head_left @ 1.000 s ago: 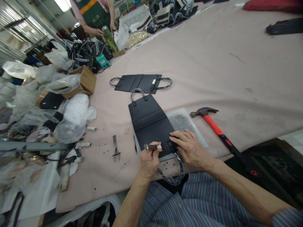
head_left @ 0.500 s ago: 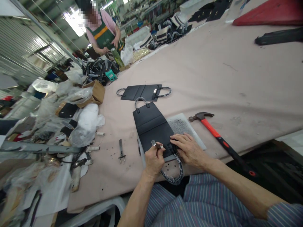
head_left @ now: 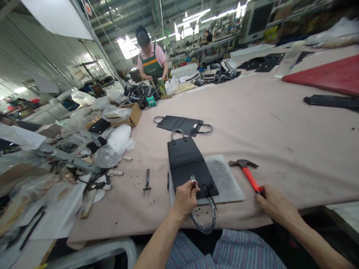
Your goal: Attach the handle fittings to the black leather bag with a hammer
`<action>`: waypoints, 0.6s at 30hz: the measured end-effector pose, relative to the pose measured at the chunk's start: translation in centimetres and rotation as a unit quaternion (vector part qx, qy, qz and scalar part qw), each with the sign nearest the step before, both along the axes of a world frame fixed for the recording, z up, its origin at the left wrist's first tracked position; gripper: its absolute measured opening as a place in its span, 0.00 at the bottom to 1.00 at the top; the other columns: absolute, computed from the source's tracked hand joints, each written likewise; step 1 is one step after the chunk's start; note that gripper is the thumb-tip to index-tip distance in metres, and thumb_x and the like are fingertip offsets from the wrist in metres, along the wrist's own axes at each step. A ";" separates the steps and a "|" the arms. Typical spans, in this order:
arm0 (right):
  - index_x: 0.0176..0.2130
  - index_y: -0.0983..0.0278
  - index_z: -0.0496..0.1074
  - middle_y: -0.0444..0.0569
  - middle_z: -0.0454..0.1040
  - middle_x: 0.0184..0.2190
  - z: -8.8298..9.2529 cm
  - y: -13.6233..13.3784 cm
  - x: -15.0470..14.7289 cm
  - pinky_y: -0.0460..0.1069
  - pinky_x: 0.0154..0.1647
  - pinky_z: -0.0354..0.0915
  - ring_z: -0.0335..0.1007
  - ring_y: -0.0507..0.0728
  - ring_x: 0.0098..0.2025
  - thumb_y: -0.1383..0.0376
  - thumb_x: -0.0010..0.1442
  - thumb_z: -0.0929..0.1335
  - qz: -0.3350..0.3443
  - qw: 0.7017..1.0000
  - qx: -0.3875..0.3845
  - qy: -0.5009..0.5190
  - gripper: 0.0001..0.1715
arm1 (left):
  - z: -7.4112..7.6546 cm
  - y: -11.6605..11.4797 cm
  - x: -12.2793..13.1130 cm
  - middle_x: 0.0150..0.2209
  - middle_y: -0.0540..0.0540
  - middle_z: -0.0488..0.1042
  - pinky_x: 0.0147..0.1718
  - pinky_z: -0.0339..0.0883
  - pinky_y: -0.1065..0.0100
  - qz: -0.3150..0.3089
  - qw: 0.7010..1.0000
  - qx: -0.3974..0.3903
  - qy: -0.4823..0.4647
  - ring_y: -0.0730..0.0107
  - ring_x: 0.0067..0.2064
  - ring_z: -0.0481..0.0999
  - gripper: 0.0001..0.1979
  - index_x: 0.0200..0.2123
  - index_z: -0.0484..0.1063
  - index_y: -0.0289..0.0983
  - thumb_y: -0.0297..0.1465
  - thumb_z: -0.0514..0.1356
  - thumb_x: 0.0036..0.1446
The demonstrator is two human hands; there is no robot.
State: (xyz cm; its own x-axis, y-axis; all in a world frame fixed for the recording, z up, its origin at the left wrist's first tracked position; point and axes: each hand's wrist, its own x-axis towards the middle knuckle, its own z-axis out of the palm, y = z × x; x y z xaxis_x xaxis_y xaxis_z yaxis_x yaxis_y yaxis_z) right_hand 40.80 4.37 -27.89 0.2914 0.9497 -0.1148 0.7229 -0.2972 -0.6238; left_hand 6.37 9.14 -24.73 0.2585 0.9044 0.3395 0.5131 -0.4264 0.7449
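Observation:
A flat black leather bag panel (head_left: pixel 188 164) with braided handles lies on a grey cutting pad (head_left: pixel 224 179) at the table's near edge. My left hand (head_left: pixel 185 200) is closed on a small metal punch (head_left: pixel 193 180), held upright on the panel's near end beside the handle tab (head_left: pixel 206 188). My right hand (head_left: pixel 273 203) rests on the black grip of a hammer (head_left: pixel 248 173) with a red shaft, fingers curled round it. One braided handle (head_left: pixel 204 220) hangs over the table edge.
A second black panel (head_left: pixel 181 124) lies further back. Pliers (head_left: pixel 147 182) and a thin tool (head_left: pixel 168 182) lie left of the pad. Plastic bags and a cardboard box (head_left: pixel 129 116) crowd the left side. A person in a green apron (head_left: pixel 153 63) works at the far end.
My right hand left the bag panel and moved right to the hammer's grip. My left hand tipped the punch upright on the panel. The view has lifted toward the room.

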 end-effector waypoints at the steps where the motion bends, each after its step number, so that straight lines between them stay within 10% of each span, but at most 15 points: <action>1: 0.28 0.58 0.65 0.45 0.63 0.23 0.4 0.2 -0.4 0.50 0.20 0.63 0.63 0.58 0.23 0.54 0.58 0.64 0.008 0.996 -0.009 0.084 0.12 | -0.1 0.0 0.0 0.34 0.47 0.81 0.37 0.75 0.69 0.000 1.000 0.003 -0.003 0.65 0.35 0.83 0.08 0.40 0.74 0.41 0.25 0.57 0.62; 8: 0.34 0.59 0.64 0.38 0.56 0.20 10.7 0.4 -6.2 0.47 0.13 0.51 0.49 0.51 0.15 0.41 0.59 0.62 -0.056 0.939 -0.074 0.330 0.24 | -0.3 0.0 0.0 0.34 0.47 0.81 0.38 0.74 0.69 0.002 1.000 -0.012 -0.010 0.65 0.36 0.82 0.07 0.39 0.74 0.39 0.23 0.59 0.60; 13: 0.31 0.57 0.65 0.43 0.63 0.18 17.8 -0.1 -9.4 0.50 0.20 0.53 0.57 0.54 0.18 0.39 0.67 0.58 0.121 0.975 0.180 0.039 0.29 | -0.3 0.0 -0.1 0.35 0.47 0.81 0.39 0.73 0.69 0.004 1.000 -0.021 -0.004 0.66 0.37 0.82 0.07 0.39 0.74 0.39 0.23 0.59 0.60; 18: 0.27 0.57 0.62 0.45 0.63 0.16 19.4 0.4 -9.2 0.53 0.21 0.40 0.50 0.53 0.15 0.40 0.70 0.55 0.283 0.934 0.170 -0.138 0.30 | -0.4 0.0 -0.1 0.33 0.48 0.81 0.38 0.72 0.70 0.001 1.000 -0.022 0.010 0.66 0.35 0.82 0.07 0.38 0.74 0.39 0.23 0.59 0.60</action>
State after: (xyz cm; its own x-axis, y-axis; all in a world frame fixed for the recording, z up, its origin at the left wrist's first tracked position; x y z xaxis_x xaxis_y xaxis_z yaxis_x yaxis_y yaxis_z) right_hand 31.63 4.80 -8.51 -0.2939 0.9287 0.2262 0.8517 0.3619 -0.3791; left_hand 6.26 9.17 -25.13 0.2637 0.9187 0.2940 0.5281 -0.3926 0.7529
